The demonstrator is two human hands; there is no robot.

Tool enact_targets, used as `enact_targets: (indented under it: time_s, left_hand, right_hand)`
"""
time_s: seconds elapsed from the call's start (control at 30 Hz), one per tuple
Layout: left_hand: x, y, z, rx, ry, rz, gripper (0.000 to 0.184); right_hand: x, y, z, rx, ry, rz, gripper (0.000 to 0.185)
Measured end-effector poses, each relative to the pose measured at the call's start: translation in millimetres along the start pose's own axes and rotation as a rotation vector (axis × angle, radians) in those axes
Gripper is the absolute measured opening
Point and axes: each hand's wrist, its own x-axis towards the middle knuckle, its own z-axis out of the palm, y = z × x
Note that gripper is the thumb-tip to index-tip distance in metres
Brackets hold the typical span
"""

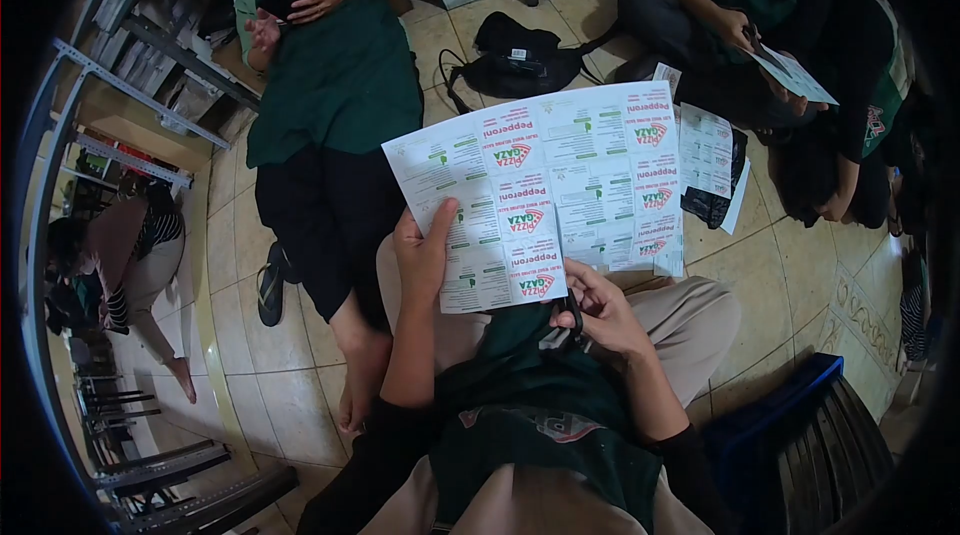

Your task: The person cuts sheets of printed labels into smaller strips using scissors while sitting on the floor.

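Observation:
A large white sheet printed with pizza labels in red and green spreads above my lap. My left hand grips its left part, thumb on top. My right hand is closed around the dark handles of scissors, at the sheet's lower edge. A slit runs up the sheet from the scissors, between the left part and the right part. The blades are mostly hidden by the paper.
A person in a green apron sits ahead on the left with a phone. At the right, people handle printed sheets. A black bag lies on the tiles. A blue-edged dark crate stands at my right, metal shelving at the left.

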Motion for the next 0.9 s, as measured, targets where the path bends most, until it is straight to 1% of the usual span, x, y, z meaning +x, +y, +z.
enact_targets:
  time_s: [0.07,0.13,0.2,0.4,0.6,0.87,0.9]
  left_hand:
    - [-3.2,0.1,0.5,0.009,-0.016,-0.022,0.024]
    - [-4.3,-3.0,1.9,0.032,-0.028,0.003,0.023]
    - [-4.3,-4.6,2.7,0.034,-0.023,0.016,0.023]
    - [-5.3,-5.7,3.6,0.044,-0.002,0.040,0.023]
    - [-3.5,-5.6,2.1,0.052,-0.013,0.056,0.022]
    - [-7.3,-3.1,4.2,0.055,-0.035,0.054,0.022]
    - [-9.6,-2.2,4.4,0.090,-0.075,0.044,0.022]
  right_hand:
    - [-3.7,0.3,-5.4,-0.049,-0.035,0.018,0.065]
    - [-5.6,-0.4,-7.9,-0.099,-0.070,0.035,0.063]
    - [-6.5,-3.6,-4.8,-0.093,-0.016,0.040,0.059]
    - [-4.7,-2.9,-1.5,-0.099,0.044,0.033,0.059]
    - [-5.4,-2.6,-3.5,-0.147,0.065,0.076,0.057]
    - [-4.1,-9.9,-1.5,-0.069,0.012,0.040,0.056]
    - [-4.0,-11.0,-2.5,-0.050,0.004,0.042,0.055]
